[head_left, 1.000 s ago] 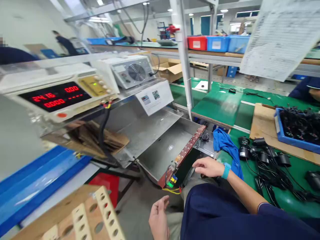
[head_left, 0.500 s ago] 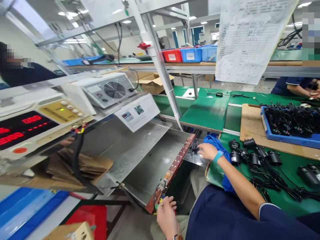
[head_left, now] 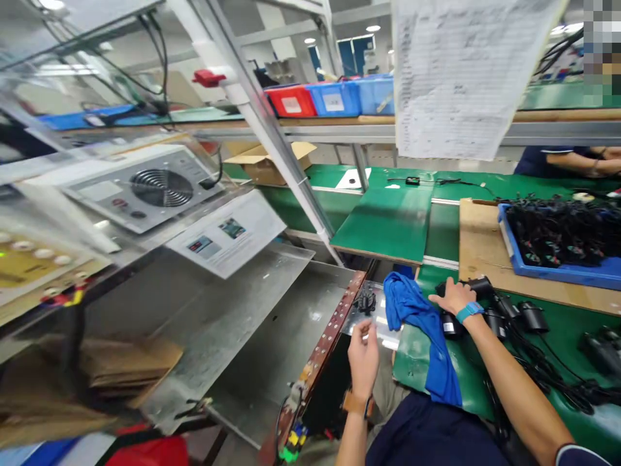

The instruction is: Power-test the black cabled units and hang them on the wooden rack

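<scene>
My left hand [head_left: 363, 355] is just in front of the clear plate [head_left: 391, 342], its fingers loosely bent with a gap between them; I see nothing held. Beyond the fingertips, a small cluster of black parts [head_left: 365, 300] lies on that plate. My right hand [head_left: 455, 298], fingers spread and thumb out to the left, is over a group of black cylindrical housings [head_left: 452, 325] with black cables [head_left: 538, 353] on the green mat. What its fingertips touch is partly hidden. Between my hands, a blue cloth [head_left: 412, 304] hangs over the mat's edge.
To the left stands a metal trough [head_left: 286, 323] with a reddish-brown perforated strip [head_left: 334, 320] along its edge. A blue tray [head_left: 557, 275] of black cabled parts is on cardboard at right. Overhead hang an aluminium post [head_left: 272, 136] and a paper sheet [head_left: 451, 84]. Another person's arm [head_left: 577, 162] is far right.
My right hand has moved right, from the black parts on the clear plate to the cylindrical housings. My left hand has risen from the coloured connectors toward the plate. The view has turned right.
</scene>
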The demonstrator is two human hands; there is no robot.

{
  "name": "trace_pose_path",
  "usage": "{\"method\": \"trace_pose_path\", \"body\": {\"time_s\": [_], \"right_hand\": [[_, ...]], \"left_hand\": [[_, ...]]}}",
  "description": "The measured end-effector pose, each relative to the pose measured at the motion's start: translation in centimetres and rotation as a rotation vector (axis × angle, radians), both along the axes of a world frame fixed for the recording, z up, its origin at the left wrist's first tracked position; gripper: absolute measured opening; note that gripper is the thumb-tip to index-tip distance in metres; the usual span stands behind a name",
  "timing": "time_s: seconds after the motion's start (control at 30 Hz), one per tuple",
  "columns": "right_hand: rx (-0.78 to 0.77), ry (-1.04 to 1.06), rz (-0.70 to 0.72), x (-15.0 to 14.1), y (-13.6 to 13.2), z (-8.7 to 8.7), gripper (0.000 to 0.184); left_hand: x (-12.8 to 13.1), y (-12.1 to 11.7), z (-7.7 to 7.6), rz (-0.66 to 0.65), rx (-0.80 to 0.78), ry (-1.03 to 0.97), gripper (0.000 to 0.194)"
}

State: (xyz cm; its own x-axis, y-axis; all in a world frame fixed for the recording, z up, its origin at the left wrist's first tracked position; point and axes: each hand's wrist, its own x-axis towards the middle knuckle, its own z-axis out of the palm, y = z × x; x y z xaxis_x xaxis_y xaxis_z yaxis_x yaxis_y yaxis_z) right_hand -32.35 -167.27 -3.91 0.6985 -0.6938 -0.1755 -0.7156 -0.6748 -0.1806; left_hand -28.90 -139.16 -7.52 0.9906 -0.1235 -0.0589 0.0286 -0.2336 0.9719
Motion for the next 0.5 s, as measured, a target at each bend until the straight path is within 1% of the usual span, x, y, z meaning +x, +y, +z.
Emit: {"method": "trace_pose_path", "body": {"time_s": [0.07, 0.13, 0.2, 0.27, 0.3, 0.33, 0.37, 0.47, 0.5], "right_hand": [[-0.014, 0.087, 0.043, 0.2, -0.3, -0.5, 0.048], [-0.037, 0.075, 0.082, -0.1, -0.3, -0.1, 0.038], [-0.032, 0.014, 0.057, -1.1, -0.2, 1.3, 0.040], [0.024, -0.082, 0.017, -2.2, 0.0, 3.6, 0.045], [0.096, -0.139, 0.006, -2.8, 0.1, 4.8, 0.047], [0.204, -0.198, 0.003, -3.4, 0.4, 6.2, 0.048], [0.348, -0.256, 0.007, -3.9, 0.7, 7.5, 0.051], [0.844, -0.378, 0.052, -5.1, 2.1, 11.1, 0.065], [0.971, -0.393, 0.070, -5.5, 2.6, 12.2, 0.069]], "left_hand": [[1.7, -0.8, 0.3, -0.013, 0.028, -0.045, 0.035], [3.0, -1.0, 0.5, 0.002, 0.035, -0.051, 0.033], [3.5, -1.3, 0.8, -0.006, 0.024, -0.024, 0.031], [3.1, -2.2, 1.2, -0.070, -0.009, 0.019, 0.031], [2.4, -2.9, 1.5, -0.132, -0.034, 0.041, 0.031], [1.5, -3.7, 2.0, -0.209, -0.065, 0.060, 0.031], [0.3, -4.5, 2.5, -0.298, -0.103, 0.077, 0.032], [-3.6, -6.7, 4.1, -0.593, -0.192, 0.087, 0.031], [-4.7, -7.2, 4.6, -0.657, -0.195, 0.068, 0.030]]}}
